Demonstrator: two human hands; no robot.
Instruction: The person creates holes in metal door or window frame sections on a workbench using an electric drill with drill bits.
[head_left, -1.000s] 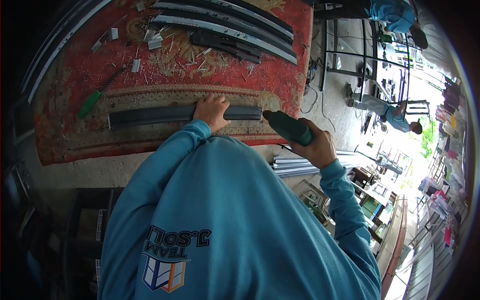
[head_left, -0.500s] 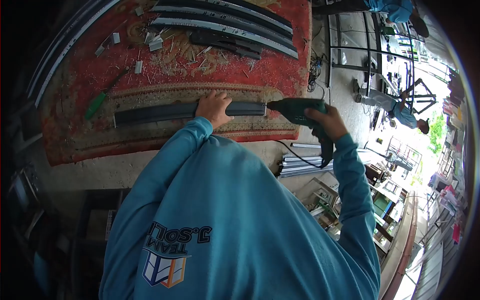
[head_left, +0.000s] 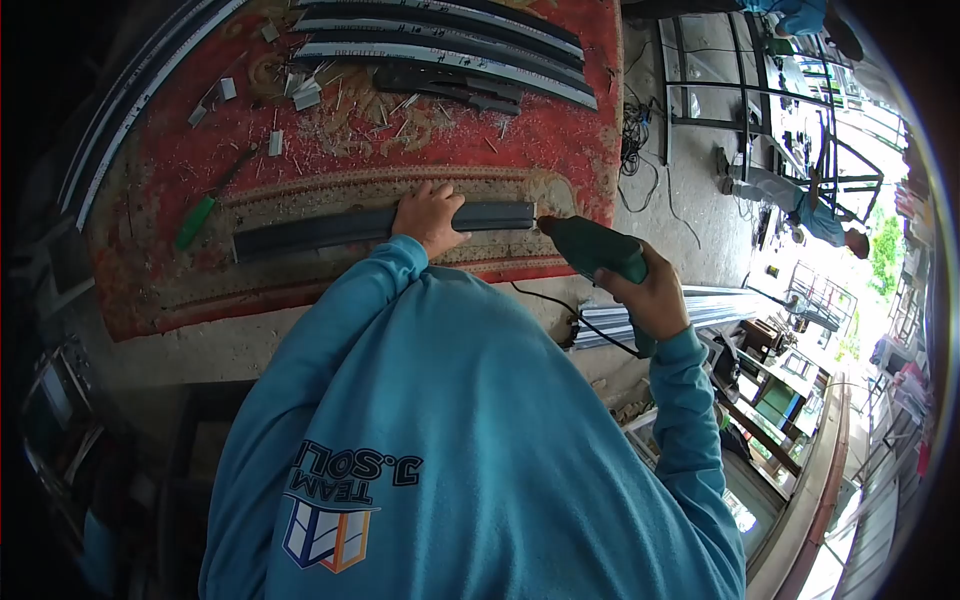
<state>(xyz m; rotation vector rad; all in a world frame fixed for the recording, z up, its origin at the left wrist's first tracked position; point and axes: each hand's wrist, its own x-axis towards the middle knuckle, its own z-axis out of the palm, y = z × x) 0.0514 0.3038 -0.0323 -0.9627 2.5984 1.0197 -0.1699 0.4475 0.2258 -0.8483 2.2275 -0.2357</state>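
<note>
The red carpet (head_left: 565, 150) runs beneath both grips, with long, pale-faced strips (head_left: 445, 58) well beyond the left grip (head_left: 428, 216). The dark bar (head_left: 320, 232) lies on the near border of the carpet, running out from both sides of the left grip, the longer part to its left. It looks smooth and slightly ridged lengthwise, its bend perhaps only my lens. My left grip is clamped over it, as it was a moment ago.

What has changed is the drill (head_left: 597, 247): half a second ago I saw its flank nearly in line with the bar; now it is rolled and slanted, its back swung towards me. My right grip (head_left: 650, 292) is wrapped around it. I judge the bit is less squarely lined up with the bar's right end; contact I can't tell. The green-handled screwdriver (head_left: 195, 222) lies left of the left grip, and small pale offcuts (head_left: 275, 143) lie beyond it.
</note>
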